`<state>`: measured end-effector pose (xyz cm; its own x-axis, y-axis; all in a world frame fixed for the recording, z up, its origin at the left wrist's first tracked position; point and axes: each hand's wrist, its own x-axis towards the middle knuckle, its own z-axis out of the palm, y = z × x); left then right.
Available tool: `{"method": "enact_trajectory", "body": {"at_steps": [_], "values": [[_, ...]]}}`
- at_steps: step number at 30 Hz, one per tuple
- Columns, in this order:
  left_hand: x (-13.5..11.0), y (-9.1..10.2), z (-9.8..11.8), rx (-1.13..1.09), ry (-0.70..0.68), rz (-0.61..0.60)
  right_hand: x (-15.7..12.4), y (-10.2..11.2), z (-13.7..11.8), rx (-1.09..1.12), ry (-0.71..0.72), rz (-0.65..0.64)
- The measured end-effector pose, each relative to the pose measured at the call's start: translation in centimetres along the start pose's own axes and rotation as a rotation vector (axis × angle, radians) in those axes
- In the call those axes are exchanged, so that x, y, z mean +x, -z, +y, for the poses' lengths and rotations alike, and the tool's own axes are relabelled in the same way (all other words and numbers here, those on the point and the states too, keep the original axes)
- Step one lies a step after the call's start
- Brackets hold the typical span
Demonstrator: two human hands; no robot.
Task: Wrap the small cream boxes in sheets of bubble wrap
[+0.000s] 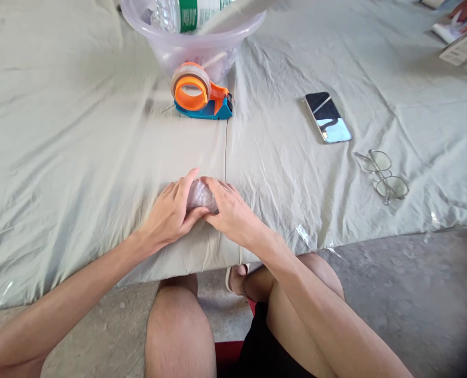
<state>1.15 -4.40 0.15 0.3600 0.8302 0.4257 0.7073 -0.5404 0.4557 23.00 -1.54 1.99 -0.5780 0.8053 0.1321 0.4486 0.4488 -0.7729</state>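
Note:
Between my hands, near the table's front edge, is a small bundle wrapped in shiny clear plastic (201, 196); what it contains I cannot make out. My left hand (174, 207) curls round its left side, the fingers on the far side and the thumb at the front. From the right, my right hand (229, 207) closes on it in the same way, and the two hands nearly meet at the front. Beyond them stands an orange and blue tape dispenser (202, 94) with a roll of tape on it.
A translucent plastic basin (194, 44) holding a bottle with a green label (188, 14) stands at the back. To the right lie a phone (328, 116) and eyeglasses (385, 174). Printed papers (462, 44) are at the far right. A wrinkled pale cloth (80, 131) covers the table.

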Motion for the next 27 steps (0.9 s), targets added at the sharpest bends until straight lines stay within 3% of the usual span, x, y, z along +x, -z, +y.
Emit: {"method": "enact_trajectory", "body": {"at_steps": [3, 10, 13, 18, 27], "values": [[0.1, -0.1, -0.1, 0.012, -0.031, -0.085, -0.2, -0.4, 0.6, 0.004, 0.012, -0.038], [0.5, -0.2, 0.3, -0.053, 0.044, -0.120, 0.0, -0.9, 1.7, 0.043, 0.029, -0.100], [0.7, -0.2, 0.6, -0.090, 0.074, -0.075, -0.3, -1.0, 0.7, 0.032, 0.023, -0.025], [0.8, -0.4, 0.9, -0.088, 0.135, -0.080, -0.8, -0.4, -1.0, -0.201, 0.138, 0.175], [0.4, 0.0, -0.1, -0.281, 0.198, -0.030, -0.1, -0.3, -0.4, -0.150, 0.268, 0.153]]}}
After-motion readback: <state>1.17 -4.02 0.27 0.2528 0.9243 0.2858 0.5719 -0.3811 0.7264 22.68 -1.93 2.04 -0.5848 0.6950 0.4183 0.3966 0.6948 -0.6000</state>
